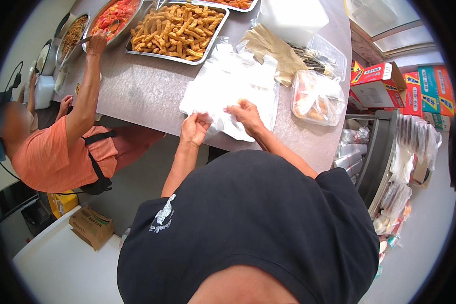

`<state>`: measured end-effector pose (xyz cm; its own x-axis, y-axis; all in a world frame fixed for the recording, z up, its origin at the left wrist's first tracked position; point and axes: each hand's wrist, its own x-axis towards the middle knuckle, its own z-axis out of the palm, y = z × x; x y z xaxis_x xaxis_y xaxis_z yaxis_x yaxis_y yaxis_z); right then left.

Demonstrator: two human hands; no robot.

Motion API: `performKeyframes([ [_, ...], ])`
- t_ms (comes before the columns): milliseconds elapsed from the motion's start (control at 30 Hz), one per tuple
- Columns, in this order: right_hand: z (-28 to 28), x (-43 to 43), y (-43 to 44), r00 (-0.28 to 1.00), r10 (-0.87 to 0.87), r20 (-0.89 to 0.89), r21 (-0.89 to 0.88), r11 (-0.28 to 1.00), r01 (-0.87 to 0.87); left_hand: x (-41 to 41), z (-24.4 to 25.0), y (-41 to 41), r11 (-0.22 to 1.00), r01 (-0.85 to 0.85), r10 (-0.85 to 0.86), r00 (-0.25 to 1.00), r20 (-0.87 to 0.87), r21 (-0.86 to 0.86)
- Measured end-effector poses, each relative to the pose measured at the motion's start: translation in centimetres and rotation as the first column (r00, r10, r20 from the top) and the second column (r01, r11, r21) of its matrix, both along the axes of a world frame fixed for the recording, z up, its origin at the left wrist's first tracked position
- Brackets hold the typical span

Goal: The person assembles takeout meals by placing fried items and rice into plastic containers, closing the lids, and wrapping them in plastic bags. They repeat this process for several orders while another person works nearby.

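Observation:
A stack of thin white plastic bags (220,83) lies on the metal-topped table right in front of me. At its near edge my left hand (195,128) pinches the thin film of the top bag between thumb and fingers. My right hand (247,117), fingers curled, grips the same bag a little to the right. Crumpled film hangs between both hands over the table's edge. To the right of the stack sits a clear food container in a knotted plastic bag (318,98). Beyond it are wrapped chopsticks (313,57) and crumpled brown paper (275,49).
A tray of fried sticks (176,32) stands behind the bags, beside a tray of red food (116,17). At left a co-worker in an orange shirt (57,155) holds a ladle (113,27). White containers (292,17) stand at the back; boxes (378,85) are at right.

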<state>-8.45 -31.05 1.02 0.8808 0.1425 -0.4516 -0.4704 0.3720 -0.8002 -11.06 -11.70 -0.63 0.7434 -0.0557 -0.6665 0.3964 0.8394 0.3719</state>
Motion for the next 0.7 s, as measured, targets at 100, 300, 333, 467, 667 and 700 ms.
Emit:
performKeyframes([
  [100,-10.4,3.7,-7.9,0.943,0.127,-0.307,0.794,0.58,0.18,-0.4,1.2,3.9,0.985,0.153,-0.138,0.977,0.165,-0.085],
  [300,-5.3,6.9,-9.9,0.97,-0.05,-0.238,-0.072,0.997,0.034,-3.3,5.3,6.0,0.593,0.402,-0.624,0.777,0.083,0.698],
  [333,-2.4,6.3,-9.3,0.991,0.008,-0.134,-0.373,0.926,-0.058,-1.9,5.9,5.6,0.746,0.22,-0.377,0.917,0.127,0.629],
  [467,-2.1,4.1,-8.8,0.939,0.321,0.128,-0.774,0.624,-0.108,3.1,7.3,2.4,0.749,-0.236,0.095,0.963,0.252,0.619],
  [667,7.1,1.0,-2.4,0.643,0.404,0.651,-0.659,0.721,0.214,4.3,6.7,-2.6,0.762,0.099,-0.277,0.943,0.184,0.64],
  [700,4.4,1.4,-1.2,0.661,0.577,0.48,-0.704,0.703,-0.102,4.2,7.1,-2.8,0.853,0.24,-0.36,0.913,0.191,0.463],
])
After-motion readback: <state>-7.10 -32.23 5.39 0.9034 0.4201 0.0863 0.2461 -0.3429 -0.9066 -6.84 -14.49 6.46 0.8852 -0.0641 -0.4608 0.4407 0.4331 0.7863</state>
